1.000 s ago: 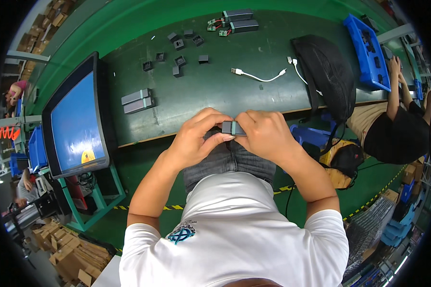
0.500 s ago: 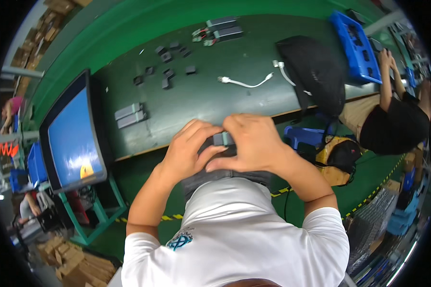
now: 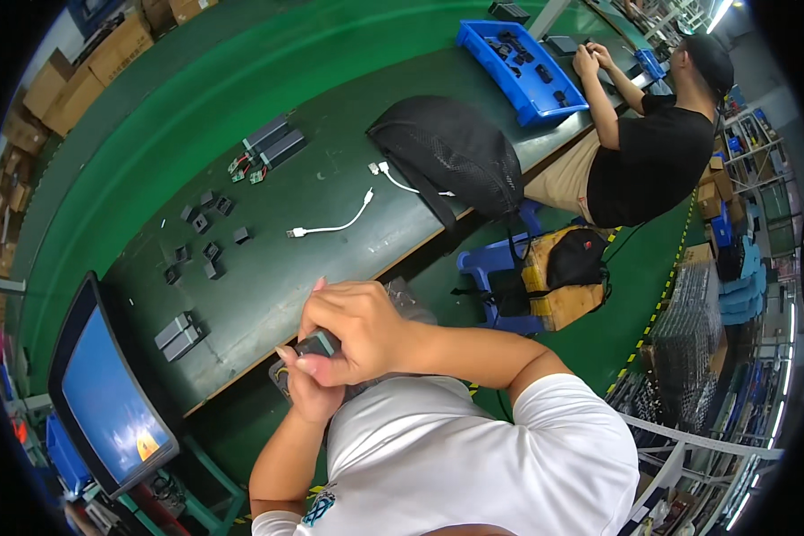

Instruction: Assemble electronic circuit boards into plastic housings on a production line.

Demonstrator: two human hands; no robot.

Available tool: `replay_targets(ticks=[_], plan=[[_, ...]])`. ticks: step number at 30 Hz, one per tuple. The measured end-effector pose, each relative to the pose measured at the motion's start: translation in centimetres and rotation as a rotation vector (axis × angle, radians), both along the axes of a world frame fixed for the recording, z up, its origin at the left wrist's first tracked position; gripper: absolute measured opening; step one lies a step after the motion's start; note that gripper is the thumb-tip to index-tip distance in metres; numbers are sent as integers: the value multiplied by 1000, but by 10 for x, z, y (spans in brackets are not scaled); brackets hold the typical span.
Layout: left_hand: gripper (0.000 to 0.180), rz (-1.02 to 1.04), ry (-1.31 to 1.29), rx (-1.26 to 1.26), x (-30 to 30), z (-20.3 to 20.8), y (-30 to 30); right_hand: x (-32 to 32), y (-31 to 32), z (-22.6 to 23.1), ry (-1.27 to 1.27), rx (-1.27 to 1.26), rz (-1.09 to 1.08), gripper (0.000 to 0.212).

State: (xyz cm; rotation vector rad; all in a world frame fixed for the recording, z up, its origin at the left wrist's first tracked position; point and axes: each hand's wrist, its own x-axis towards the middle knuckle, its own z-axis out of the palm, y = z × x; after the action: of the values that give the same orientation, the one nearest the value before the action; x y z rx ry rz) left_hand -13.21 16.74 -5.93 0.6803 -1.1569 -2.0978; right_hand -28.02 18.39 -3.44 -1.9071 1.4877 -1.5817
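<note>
In front of my waist, at the bench edge, both hands hold a dark grey rectangular case (image 3: 316, 345) with a pale green band. My right hand (image 3: 359, 329) wraps over it from above, thumb pressed along its near side. Beneath is my left hand (image 3: 311, 393), its thumb against the case and its other fingers largely hidden. The right hand covers much of the case. On the bench to the left lie two similar grey cases (image 3: 179, 336) side by side. Farther back, two more grey cases (image 3: 275, 143) have small green circuit boards and red wires at one end.
Several small black caps (image 3: 213, 250) lie scattered on the green bench (image 3: 268, 286). A white cable (image 3: 335, 223) and a black bag (image 3: 456, 152) are farther right, before a blue bin (image 3: 536, 107). A monitor (image 3: 107, 393) stands left. A co-worker (image 3: 652, 152) sits at right beside a blue stool (image 3: 487, 268).
The view has swung to the right, showing more of the co-worker and bin. My right hand has shifted over the left, and the case has turned between them.
</note>
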Motion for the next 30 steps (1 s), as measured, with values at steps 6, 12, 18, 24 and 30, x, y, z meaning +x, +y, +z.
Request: replay_targets(ticks=[6, 12, 18, 24, 30], plan=[[110, -46, 19, -68, 18, 8, 7, 9, 4, 18, 42, -104, 32, 46], [105, -95, 31, -21, 18, 19, 5, 10, 2, 12, 20, -60, 37, 44], [101, -105, 80, -201, 26, 8, 8, 15, 5, 14, 5, -12, 55, 44], [98, -85, 64, -172, 33, -10, 8, 19, 5, 10, 15, 44, 44, 48], [74, 200, -3, 260, 25, -18, 23, 22, -1, 3, 68, 120, -14, 37]])
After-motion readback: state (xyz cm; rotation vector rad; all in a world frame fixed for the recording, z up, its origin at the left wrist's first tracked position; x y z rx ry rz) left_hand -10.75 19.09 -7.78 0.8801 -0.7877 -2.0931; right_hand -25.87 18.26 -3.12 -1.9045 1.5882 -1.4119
